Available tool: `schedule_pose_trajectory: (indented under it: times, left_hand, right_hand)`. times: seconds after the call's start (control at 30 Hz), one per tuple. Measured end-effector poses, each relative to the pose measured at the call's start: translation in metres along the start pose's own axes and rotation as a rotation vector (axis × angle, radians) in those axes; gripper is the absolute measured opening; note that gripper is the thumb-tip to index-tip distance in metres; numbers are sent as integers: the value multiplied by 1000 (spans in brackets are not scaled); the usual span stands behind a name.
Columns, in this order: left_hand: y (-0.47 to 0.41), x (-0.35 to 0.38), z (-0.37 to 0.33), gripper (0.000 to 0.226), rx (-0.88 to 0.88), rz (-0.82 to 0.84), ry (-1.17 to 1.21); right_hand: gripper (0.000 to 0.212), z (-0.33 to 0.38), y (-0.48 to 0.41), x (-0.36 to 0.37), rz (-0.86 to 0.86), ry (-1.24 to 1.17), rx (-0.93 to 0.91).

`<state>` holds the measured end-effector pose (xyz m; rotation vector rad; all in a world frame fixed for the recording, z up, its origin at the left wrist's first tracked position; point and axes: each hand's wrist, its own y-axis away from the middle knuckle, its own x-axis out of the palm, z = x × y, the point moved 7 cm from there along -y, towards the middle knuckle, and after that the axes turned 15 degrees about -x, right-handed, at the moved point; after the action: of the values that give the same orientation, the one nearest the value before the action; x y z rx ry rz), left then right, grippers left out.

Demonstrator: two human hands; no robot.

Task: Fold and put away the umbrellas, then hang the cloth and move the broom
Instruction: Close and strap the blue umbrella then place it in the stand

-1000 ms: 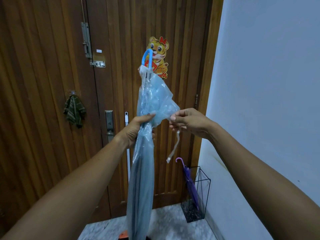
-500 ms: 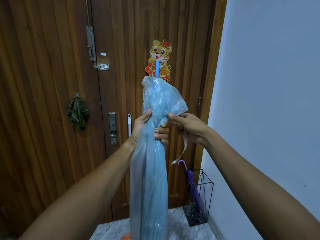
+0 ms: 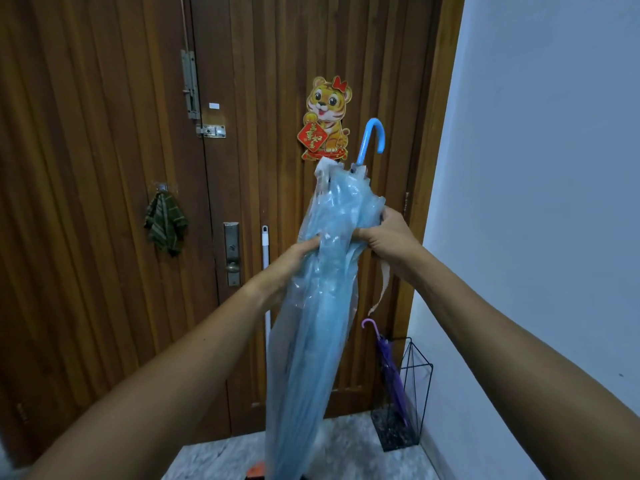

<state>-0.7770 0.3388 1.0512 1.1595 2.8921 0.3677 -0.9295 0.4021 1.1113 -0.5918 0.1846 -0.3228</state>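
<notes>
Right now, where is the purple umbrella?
Head view, lower right: the purple umbrella stands in the black wire rack on the floor, in the corner between the wooden door and the white wall.

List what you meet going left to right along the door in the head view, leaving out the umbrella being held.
hanging cloth → door lock plate → white broom handle → tiger sticker → purple umbrella

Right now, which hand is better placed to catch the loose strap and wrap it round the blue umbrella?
Right, probably. The strap hangs just below the right hand, on that side of the blue umbrella. The left hand grips its bunched folds on the other side and can hold them gathered.
</notes>
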Motion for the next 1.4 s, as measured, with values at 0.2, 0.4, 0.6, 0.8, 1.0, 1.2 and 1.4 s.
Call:
schedule_pose_trajectory:
  times: [0.2,0.4,0.6,0.8,1.0,1.2,1.4]
  left_hand:
    - [10,-4,5,38,130,-420,-74]
    - [12,34,9,43,276,-19,-330]
    - [-3,12,20,36,108,-275,-95]
    - [6,14,2,28,150,-170,40]
    - [14,18,-5,39,96,78,122]
    - [31,59,-14,43,-44,686,238]
    - [33,54,-15,56,-24,665,118]
  right_hand:
    - [57,-18,0,0,-123,341,-12]
    - [45,-14,-1,4,-96,318,68]
    - [40,18,10,31,148,49,73]
    - [29,31,9,10,171,275,-32]
    - [33,23,15,5,240,249,-25]
    - [25,19,27,24,350,-126,103]
    - [33,36,20,28,292,-171,2]
